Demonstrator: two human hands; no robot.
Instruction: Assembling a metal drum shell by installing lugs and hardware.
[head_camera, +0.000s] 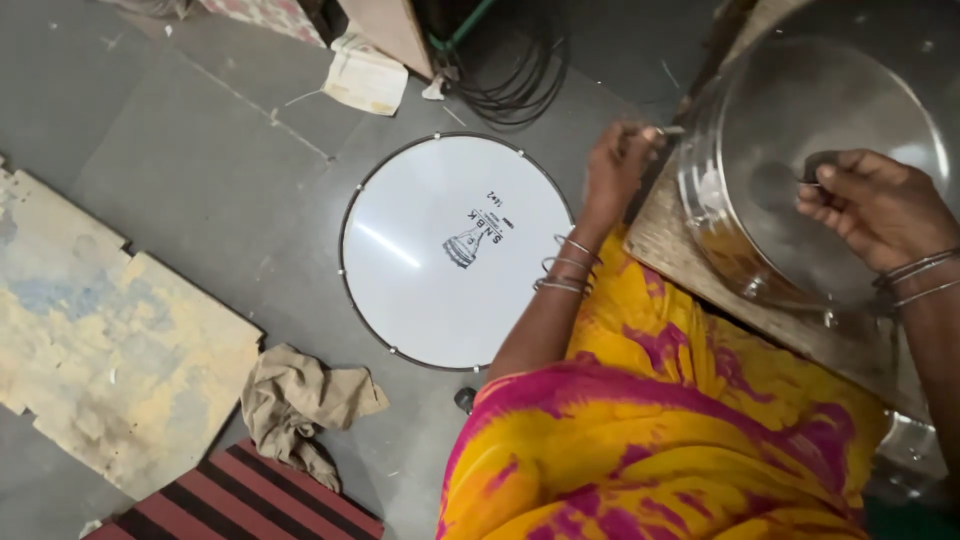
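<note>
Grey floor (200, 150) | wooden board (670, 240) | left hand (618, 160) grip pinching steel drum (800, 170) rim | right hand (875, 205) grip unclear

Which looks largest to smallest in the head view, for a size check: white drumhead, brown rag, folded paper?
1. White drumhead
2. Brown rag
3. Folded paper

All lie on the floor, so the order is fairly sure.
</note>
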